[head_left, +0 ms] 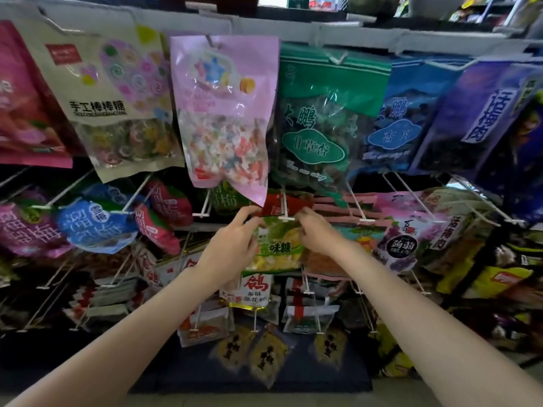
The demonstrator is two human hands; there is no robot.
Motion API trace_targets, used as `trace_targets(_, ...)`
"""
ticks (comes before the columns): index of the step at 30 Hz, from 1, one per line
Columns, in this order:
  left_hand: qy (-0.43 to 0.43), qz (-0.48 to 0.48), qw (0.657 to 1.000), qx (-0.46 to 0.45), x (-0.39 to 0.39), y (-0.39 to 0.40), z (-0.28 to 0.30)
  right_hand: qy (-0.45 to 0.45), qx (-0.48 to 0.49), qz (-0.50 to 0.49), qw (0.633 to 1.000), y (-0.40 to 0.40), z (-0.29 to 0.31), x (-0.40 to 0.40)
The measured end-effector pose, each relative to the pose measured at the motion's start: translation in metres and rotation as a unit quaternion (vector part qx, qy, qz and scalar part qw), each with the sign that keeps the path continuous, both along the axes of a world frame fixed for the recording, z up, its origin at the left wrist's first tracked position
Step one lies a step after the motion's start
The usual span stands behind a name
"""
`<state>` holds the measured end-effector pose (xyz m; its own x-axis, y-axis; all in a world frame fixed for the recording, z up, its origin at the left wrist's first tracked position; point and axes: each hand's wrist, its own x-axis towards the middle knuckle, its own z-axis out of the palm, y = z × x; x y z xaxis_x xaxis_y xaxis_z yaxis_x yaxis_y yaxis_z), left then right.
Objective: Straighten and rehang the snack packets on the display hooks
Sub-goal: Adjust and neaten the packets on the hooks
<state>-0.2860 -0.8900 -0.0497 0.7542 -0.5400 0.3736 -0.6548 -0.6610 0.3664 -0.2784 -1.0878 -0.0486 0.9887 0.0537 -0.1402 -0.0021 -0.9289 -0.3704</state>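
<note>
Two hands (232,239) (316,233). Six large packets (226,113) along the top row. Three dark yellow-labelled packets (266,359) at the bottom. Lower packets too crowded to count.

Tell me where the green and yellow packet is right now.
Head view, centre: the green and yellow packet hangs between the left hand and right hand, just below the pink candy bag.

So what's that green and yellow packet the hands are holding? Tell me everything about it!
The green and yellow packet is a shiny plastic snack bag with a red band across its top and white printed characters on the front. It hangs on the middle row of the rack, at the tip of a white hook, just under the big pink candy bag. The left hand grips its left edge and the right hand pinches its upper right corner. A white packet hangs below it.
</note>
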Motion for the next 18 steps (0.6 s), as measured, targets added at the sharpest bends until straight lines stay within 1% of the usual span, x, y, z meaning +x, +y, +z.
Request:
trace_targets(6,0.071,-0.013,0.996,0.053,0.005,-0.005,-0.009,0.025,0.011,-0.014,1.000,0.008,-0.003,-0.006)
trace_targets(13,0.045,-0.041,0.998,0.020,0.003,-0.001,-0.022,0.001,0.042,-0.008,0.999,0.005,-0.002,-0.017)
trace_targets(14,0.040,-0.036,0.998,0.016,0.003,-0.002,-0.021,0.000,0.055,-0.009,0.998,0.003,-0.002,-0.018)
trace_targets(16,0.031,-0.029,0.999,0.006,0.005,-0.006,-0.020,0.004,0.114,-0.025,0.993,0.001,-0.003,-0.020)
trace_targets(18,0.037,-0.030,0.999,0.002,0.009,-0.012,-0.018,-0.004,0.152,-0.036,0.988,0.004,-0.003,-0.023)
